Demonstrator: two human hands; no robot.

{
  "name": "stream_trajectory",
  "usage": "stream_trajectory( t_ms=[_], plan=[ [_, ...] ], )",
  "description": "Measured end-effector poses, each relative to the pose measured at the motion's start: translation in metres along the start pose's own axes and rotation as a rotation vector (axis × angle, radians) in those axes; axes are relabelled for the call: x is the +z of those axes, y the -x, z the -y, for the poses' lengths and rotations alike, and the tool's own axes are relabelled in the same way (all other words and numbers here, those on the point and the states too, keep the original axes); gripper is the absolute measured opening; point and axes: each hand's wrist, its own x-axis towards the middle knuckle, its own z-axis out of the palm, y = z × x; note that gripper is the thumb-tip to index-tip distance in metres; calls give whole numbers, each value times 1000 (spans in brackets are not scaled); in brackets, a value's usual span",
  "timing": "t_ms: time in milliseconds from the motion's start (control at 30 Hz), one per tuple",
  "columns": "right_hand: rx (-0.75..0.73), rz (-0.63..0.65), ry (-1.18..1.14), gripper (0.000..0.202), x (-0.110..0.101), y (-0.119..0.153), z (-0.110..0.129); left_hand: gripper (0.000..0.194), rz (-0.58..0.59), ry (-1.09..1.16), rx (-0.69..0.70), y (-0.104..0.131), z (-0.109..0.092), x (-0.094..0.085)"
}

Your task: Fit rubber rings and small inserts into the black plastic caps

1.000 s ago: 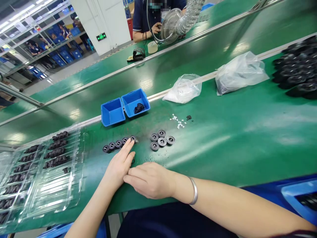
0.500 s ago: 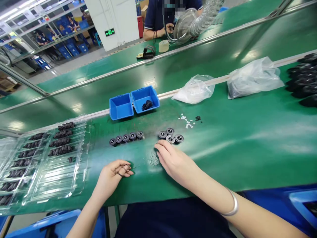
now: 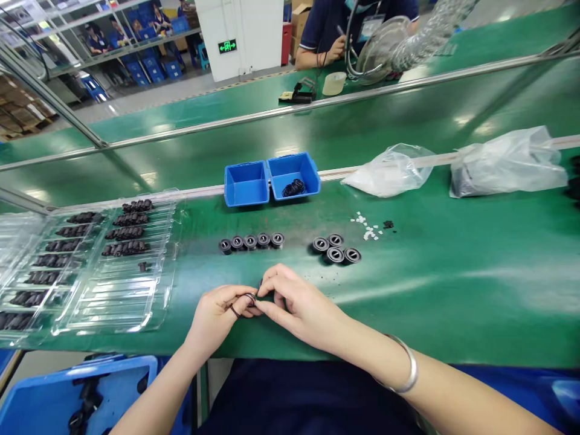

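Observation:
My left hand (image 3: pixel 224 314) holds thin black rubber rings (image 3: pixel 235 310), looped about its curled fingers. Against its fingertips, my right hand (image 3: pixel 301 299) is pinched closed; a small dark bit shows at its fingertips, too hidden to name. Beyond the hands, several round black parts with slotted centres (image 3: pixel 251 242) stand in a row on the green table. Another group of similar round parts (image 3: pixel 335 255) sits to the right, above my right hand. More black rings (image 3: pixel 294 188) lie in the right one of two blue bins (image 3: pixel 312 166).
Clear trays (image 3: pixel 149 302) with rows of black parts lie at left. Small white pieces (image 3: pixel 370 232) and tiny black pieces (image 3: pixel 388 224) are scattered at right. Plastic bags (image 3: pixel 394 172) rest at the back rail. A co-worker (image 3: pixel 317 36) sits across. A blue crate (image 3: pixel 122 383) stands below the table's left edge.
My right hand has moved from beside the group of round parts down and left to meet my left hand's fingertips. The head view has shifted, moving the scene rightward.

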Motion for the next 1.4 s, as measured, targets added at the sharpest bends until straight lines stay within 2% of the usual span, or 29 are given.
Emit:
stream_trajectory(
  t_ms=[133, 267, 367, 600, 833, 1067, 1400],
  plan=[
    [5, -19, -132, 10, 4, -8, 0, 19, -10, -84, 103, 3, -1, -4],
    [89, -51, -210, 15, -3, -14, -4, 22, -49, -68, 91, 5, 1, -10],
    [156, -52, -200, 18, -10, -16, -8, 19, -81, -173, 136, 3, 1, -13],
    [224, -23, -155, 15, -9, -17, -16, 18, -150, -585, 549, -3, 11, -6],
    [248, -64, -122, 21, -8, -20, -21, 23, -169, -770, 737, -3, 16, -8],
    [250, -56, -126, 16, -9, -20, -24, 28, -58, -782, 852, -3, 11, -11],
    [256, -37, -161, 17, -8, -21, -25, 27, -19, -821, 887, -1, 11, -13]
  ],
)
